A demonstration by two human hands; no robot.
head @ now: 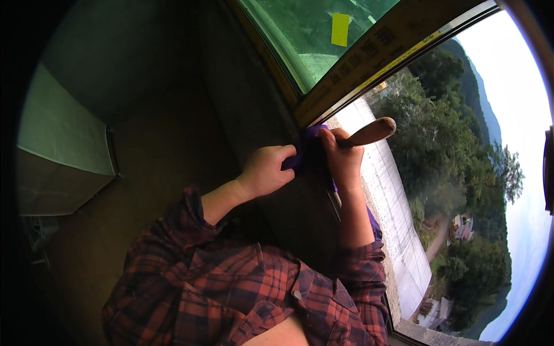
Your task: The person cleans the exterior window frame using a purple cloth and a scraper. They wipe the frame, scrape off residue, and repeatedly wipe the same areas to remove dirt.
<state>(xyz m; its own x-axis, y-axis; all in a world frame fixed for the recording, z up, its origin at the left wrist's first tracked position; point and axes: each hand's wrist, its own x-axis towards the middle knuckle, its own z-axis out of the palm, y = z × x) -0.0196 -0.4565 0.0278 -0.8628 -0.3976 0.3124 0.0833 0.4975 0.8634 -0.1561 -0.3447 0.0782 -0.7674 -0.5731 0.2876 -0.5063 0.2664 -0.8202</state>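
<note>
A tool with a rounded wooden handle (373, 131) is gripped in my right hand (347, 163), its handle end pointing up and to the right. The working end of that tool is hidden, so its kind cannot be told. Dark purple cloth (308, 140) is bunched between my hands at the lower corner of the window frame (314, 107). My left hand (267, 171) pinches the cloth's left edge with curled fingers. More purple material (375, 222) shows behind my right forearm. Beside that forearm is a thin pale strip or edge (334, 203), too unclear to name.
Green-tinted window glass (285, 39) with a yellow sticker (340, 30) fills the upper part. The frame bears printed writing. Beyond the open window lie a pale corrugated roof (400, 259), trees and buildings. A light cloth-covered box-shaped thing (65, 142) stands on the left.
</note>
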